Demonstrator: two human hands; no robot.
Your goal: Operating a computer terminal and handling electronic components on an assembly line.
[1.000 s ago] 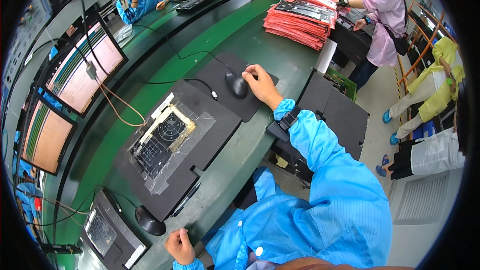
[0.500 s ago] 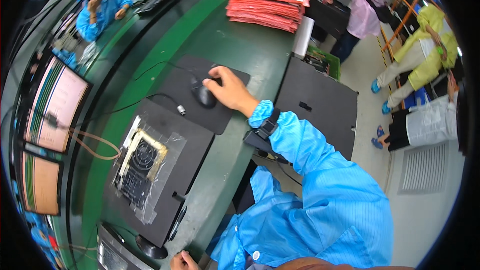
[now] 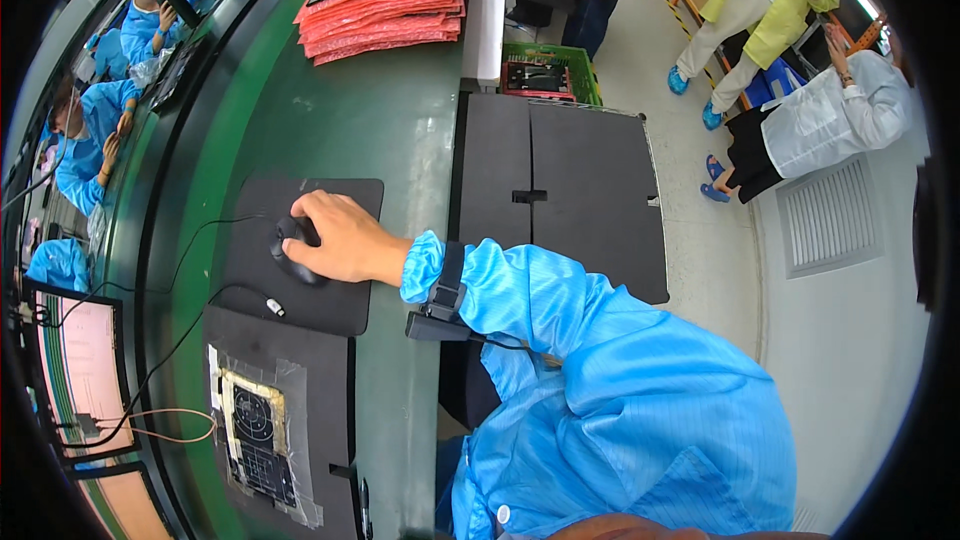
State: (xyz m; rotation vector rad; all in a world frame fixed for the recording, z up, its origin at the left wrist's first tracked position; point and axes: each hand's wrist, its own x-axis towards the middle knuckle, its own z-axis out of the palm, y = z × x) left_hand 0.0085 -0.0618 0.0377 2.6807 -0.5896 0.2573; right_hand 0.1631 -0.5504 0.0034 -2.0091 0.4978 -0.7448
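Note:
My right hand (image 3: 345, 237) rests over a black computer mouse (image 3: 297, 248), its fingers curled around it on a dark mouse pad (image 3: 361, 196). The sleeve is light blue, and a black strap with a small box sits around my wrist. Just nearer than the pad lies a black board (image 3: 323, 347). Set in it, under clear tape, is a dark panel (image 3: 258, 418) with a ring pattern and a pale yellow border. A cable with a silvery plug (image 3: 275, 308) ends at the pad's near edge. My left hand is out of sight.
Two monitors (image 3: 77, 370) stand at the left. Red-wrapped flat panels (image 3: 385, 10) are stacked at the far end of the green bench (image 3: 405, 155). Right of the bench are black boards (image 3: 595, 190) and a green crate (image 3: 578, 65). Several people are around. A pen (image 3: 365, 508) lies beside the board.
The view has turned, so the bench now runs more upright in the picture. My right hand stays on the mouse. My left hand, earlier at the lower edge, has left the picture.

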